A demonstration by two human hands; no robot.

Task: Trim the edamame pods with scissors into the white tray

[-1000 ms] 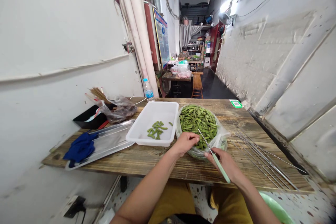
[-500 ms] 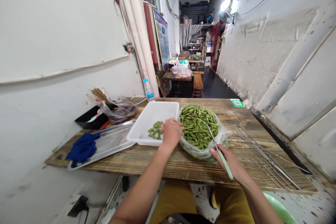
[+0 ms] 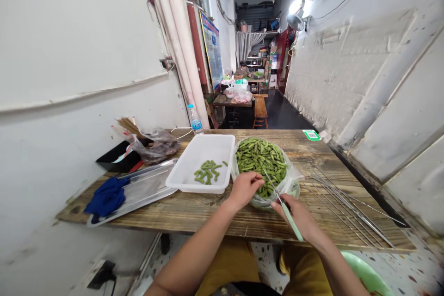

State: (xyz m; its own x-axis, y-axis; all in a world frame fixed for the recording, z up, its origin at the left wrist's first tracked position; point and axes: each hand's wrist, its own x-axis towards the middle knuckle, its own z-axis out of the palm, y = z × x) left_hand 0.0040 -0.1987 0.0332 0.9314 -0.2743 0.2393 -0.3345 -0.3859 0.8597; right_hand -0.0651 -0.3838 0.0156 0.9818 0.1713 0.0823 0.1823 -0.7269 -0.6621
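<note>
My left hand (image 3: 244,188) reaches into the near edge of a clear plastic bag (image 3: 293,184) heaped with green soybean pods (image 3: 261,159), its fingers pinched on a pod. My right hand (image 3: 301,220) is closed round pale-green-handled scissors (image 3: 281,204), whose blades point up and left over the pods towards my left fingers. To the left of the bag stands a white plastic tub (image 3: 203,163) with a small pile of trimmed pods (image 3: 207,171) inside.
A steel tray (image 3: 142,187) with a blue cloth (image 3: 107,195) lies at the left. Behind it are a black box with sticks (image 3: 120,153), a dark plastic bag (image 3: 158,144) and a water bottle (image 3: 194,120). Metal skewers (image 3: 347,207) lie at the right. A person sits far down the corridor.
My left hand went over the white tub, left a pod there, and has come back to the bag's near edge. The scissors stayed over the pods.
</note>
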